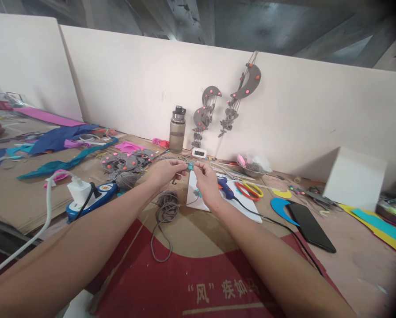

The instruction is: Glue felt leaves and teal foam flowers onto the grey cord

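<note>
My left hand point(166, 171) and my right hand point(207, 182) meet over the middle of the table, both pinching a small teal piece point(191, 166) with a thin grey cord on it. Below them lies a ball of grey yarn point(167, 199) whose loose strand point(158, 240) loops toward me. A white paper sheet point(247, 211) lies under my right hand. A blue glue gun point(226, 187) rests just right of that hand, its black cable point(284, 227) trailing to the near right.
A blue power strip point(100, 197) with a white charger point(79, 191) sits at left. Behind are grey felt discs point(123, 162), a bottle point(177, 130), scissors point(249, 191), a black phone point(310, 226), a white box point(355, 177) and grey moon ornaments point(239, 92) on the wall.
</note>
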Demonstrator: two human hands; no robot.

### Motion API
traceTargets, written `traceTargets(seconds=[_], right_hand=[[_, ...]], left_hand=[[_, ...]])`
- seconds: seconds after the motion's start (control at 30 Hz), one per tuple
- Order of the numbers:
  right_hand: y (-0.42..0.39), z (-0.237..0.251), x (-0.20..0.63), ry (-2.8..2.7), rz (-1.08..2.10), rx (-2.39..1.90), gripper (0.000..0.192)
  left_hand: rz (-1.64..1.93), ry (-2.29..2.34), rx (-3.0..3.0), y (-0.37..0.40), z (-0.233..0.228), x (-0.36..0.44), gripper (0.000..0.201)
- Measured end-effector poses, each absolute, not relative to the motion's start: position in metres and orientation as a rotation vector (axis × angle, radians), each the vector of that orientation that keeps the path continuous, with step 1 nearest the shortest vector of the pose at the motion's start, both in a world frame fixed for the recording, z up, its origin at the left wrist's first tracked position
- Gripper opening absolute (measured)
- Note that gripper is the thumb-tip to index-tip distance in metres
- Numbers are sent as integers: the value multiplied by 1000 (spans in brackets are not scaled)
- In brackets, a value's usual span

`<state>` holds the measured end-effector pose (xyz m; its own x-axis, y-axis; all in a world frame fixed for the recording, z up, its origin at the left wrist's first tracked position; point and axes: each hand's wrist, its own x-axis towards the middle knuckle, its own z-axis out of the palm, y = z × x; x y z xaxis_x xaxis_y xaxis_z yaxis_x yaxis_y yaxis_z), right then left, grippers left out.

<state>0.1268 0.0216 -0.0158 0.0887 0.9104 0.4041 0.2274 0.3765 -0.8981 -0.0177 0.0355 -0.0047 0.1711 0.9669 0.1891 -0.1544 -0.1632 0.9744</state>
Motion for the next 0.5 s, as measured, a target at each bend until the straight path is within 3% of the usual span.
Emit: traceTargets(seconds=[0.5], right_hand=[[19,10,159,-1761,-19,-1363,25]], left_hand=[[1466,914,1246,39,-8,-19,26]])
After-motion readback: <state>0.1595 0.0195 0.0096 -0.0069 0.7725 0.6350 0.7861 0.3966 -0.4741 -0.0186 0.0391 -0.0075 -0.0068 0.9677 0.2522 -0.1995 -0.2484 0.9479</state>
